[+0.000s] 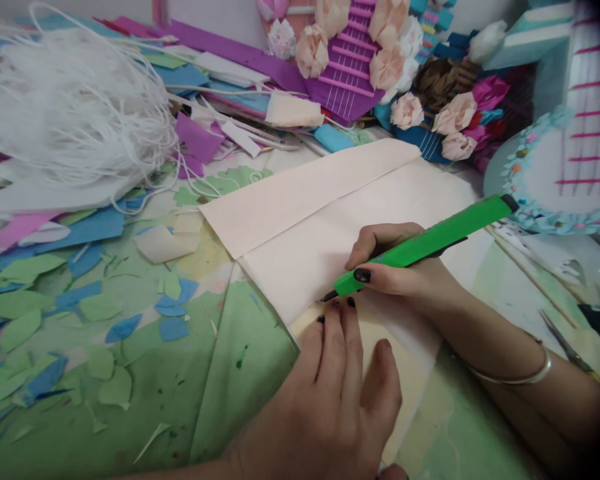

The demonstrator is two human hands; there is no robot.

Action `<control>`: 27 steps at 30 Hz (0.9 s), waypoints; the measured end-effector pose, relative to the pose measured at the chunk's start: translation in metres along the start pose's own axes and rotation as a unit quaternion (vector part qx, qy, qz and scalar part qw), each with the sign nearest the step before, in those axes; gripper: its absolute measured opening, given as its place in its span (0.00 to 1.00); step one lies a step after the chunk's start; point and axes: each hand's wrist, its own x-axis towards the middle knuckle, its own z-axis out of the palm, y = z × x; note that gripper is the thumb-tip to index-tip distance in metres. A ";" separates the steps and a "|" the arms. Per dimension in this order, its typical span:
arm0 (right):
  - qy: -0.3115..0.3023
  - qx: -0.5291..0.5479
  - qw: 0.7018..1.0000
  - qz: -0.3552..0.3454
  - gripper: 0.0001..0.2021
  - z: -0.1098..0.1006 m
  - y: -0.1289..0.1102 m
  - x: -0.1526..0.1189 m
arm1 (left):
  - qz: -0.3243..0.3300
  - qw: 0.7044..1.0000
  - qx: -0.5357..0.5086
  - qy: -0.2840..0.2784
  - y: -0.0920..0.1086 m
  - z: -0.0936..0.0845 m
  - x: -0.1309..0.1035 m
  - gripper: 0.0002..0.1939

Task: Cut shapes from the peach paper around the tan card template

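A large pale peach sheet lies on the green table, its far edge covered by a folded strip. On its near part rests a smaller cream piece. My left hand presses flat on this piece, fingers stretched forward. A green marker-like pen is gripped in my right hand, tilted, its dark tip touching down just beyond my left fingertips, at the cream piece's far edge. A bangle circles my right wrist.
White string is heaped at the back left beside coloured paper scraps. Cut green and blue leaf shapes are scattered on the left. Paper-flower decorated guitar models stand behind; a brush and thin sticks lie at right.
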 end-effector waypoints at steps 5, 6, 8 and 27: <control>0.010 -0.012 1.000 0.004 0.08 -0.001 0.000 0.000 | 0.007 1.000 0.001 -0.008 0.000 0.000 0.000 0.40; 0.014 -0.014 1.000 0.005 0.08 -0.001 0.001 0.001 | 0.008 1.000 0.002 -0.008 0.000 0.000 0.000 0.40; 0.019 -0.014 1.000 0.008 0.09 -0.002 0.002 0.001 | 0.011 1.000 0.003 -0.012 -0.001 0.000 0.000 0.39; 0.010 -0.023 1.000 0.001 0.08 -0.001 -0.002 0.001 | 0.006 1.000 -0.005 -0.018 -0.002 -0.002 0.002 0.36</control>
